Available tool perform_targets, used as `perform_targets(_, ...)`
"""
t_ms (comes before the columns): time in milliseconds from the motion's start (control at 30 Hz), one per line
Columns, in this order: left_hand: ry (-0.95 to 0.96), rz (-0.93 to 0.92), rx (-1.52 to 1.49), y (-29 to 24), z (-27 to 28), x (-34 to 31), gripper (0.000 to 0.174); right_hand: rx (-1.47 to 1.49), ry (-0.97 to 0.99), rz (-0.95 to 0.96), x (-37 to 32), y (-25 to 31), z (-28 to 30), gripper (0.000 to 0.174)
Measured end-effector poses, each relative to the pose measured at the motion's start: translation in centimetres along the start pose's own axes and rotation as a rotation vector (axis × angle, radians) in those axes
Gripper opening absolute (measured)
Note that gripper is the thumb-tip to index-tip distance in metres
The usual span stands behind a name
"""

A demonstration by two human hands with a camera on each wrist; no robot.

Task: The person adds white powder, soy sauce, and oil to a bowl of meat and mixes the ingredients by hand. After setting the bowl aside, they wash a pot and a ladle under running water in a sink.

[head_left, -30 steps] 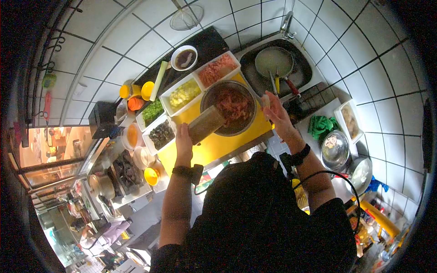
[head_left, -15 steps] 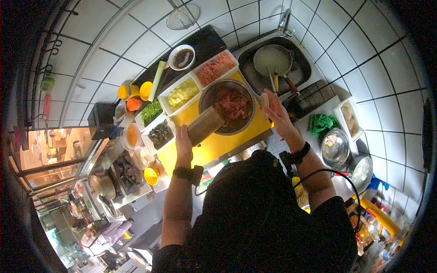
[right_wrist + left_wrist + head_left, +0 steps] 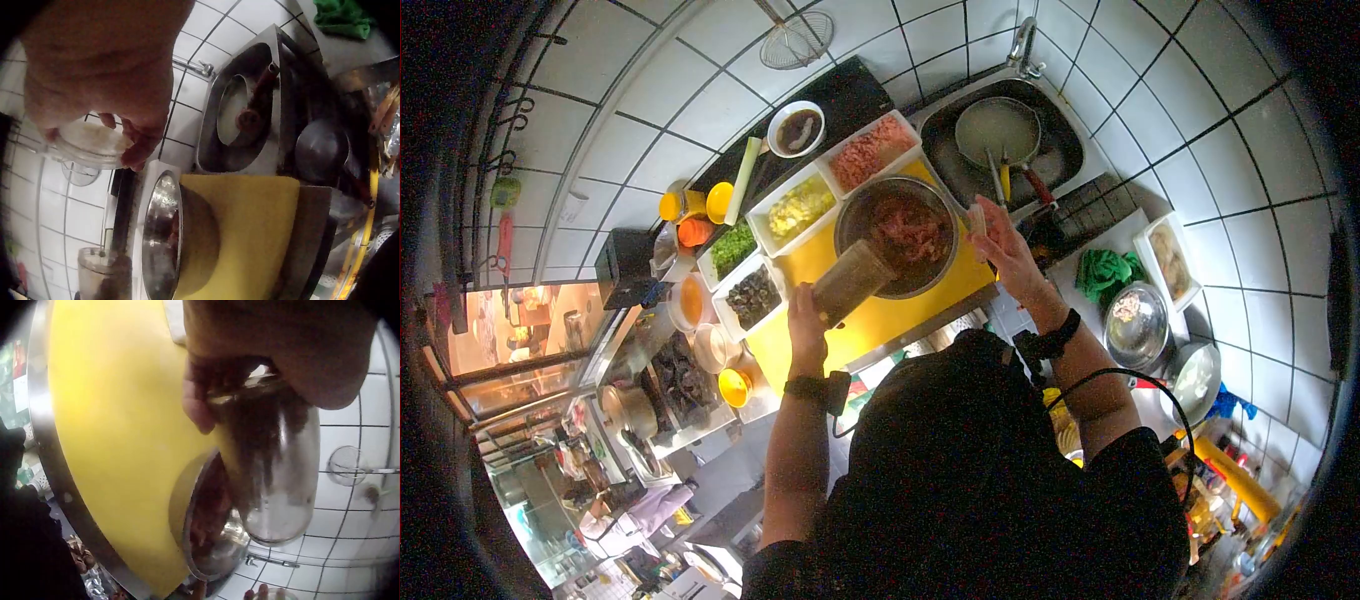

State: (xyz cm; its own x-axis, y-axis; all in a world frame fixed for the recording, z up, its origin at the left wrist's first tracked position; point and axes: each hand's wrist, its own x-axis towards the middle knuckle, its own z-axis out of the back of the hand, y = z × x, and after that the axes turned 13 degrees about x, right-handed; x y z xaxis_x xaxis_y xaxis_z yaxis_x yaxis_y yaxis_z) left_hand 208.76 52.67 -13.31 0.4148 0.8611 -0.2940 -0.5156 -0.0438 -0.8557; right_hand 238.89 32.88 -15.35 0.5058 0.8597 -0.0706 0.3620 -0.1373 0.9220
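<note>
My left hand [image 3: 807,328] grips one end of a clear jar [image 3: 850,283] with dark brown contents. The jar slants, and its far end overlaps the left rim of a metal bowl [image 3: 858,212] in the head view. Reddish meat [image 3: 912,230] lies in that bowl, which stands on a yellow cutting board [image 3: 875,325]. To the right of the bowl, my right hand [image 3: 1010,255] holds a round clear lid [image 3: 94,147] by its edge, fingers curled round it. The lid is apart from the jar.
White containers behind the board hold pink mince [image 3: 870,152], yellow pieces [image 3: 802,210], chopped greens [image 3: 732,248] and dark pieces [image 3: 755,297]. A white bowl [image 3: 797,128] of dark liquid stands behind them. At the right back is a sink [image 3: 1060,125] with a pan [image 3: 998,130].
The jar and left hand have shifted very slightly against the bowl. The lid stays beside the bowl in my right hand. The head view has turned a little.
</note>
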Motion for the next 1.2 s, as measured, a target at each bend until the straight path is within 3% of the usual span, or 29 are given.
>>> perform_targets(133,-0.042,0.109,-0.217,0.1,-0.9,0.1,0.034,0.034,0.013,0.002,0.3,0.0,0.1,0.063)
perform_targets(233,-0.041,0.063,-0.172,3.1,-0.9,0.7,0.041,-0.036,0.036,-0.037,0.8,0.6,0.3,0.063)
perform_targets(300,-0.046,0.126,-0.194,1.7,-1.1,0.0,0.042,-0.12,0.047,-0.087,0.8,0.6,0.6,0.063)
perform_targets(467,-0.055,0.247,-0.342,1.1,-1.4,-1.2,0.045,-0.035,0.12,0.014,2.0,-0.3,0.7,0.064)
perform_targets(533,0.007,0.337,-0.544,-0.7,-1.5,-2.4,0.038,-0.076,0.146,-0.001,2.9,-0.8,0.4,0.064)
perform_targets(600,0.021,0.35,-0.664,0.8,-1.7,-3.0,0.044,-0.121,0.177,-0.021,3.4,-0.3,-0.5,0.064)
perform_targets(667,0.051,0.376,-0.795,2.0,-2.3,-3.7,0.048,0.048,0.162,-0.09,3.9,0.4,-1.8,0.071)
perform_targets(800,0.121,0.441,-0.868,3.6,-4.0,-5.5,0.067,-0.028,0.238,-0.258,4.4,2.4,-5.2,0.07)
perform_targets(867,0.21,0.408,-1.021,5.3,-5.0,-5.9,0.072,-0.384,0.495,0.114,4.8,2.7,-7.1,0.071)
perform_targets(900,0.214,0.419,-1.068,4.7,-5.5,-6.3,0.066,-0.531,0.576,0.202,4.9,2.9,-8.1,0.073)
perform_targets(1100,0.234,0.38,-1.228,3.8,-5.3,-7.8,0.056,-0.666,0.919,0.32,4.4,6.1,-14.3,0.069)
perform_targets(1200,0.18,0.328,-1.134,3.8,-3.5,-9.8,0.053,-0.729,1.055,0.318,3.2,6.3,-17.1,0.065)
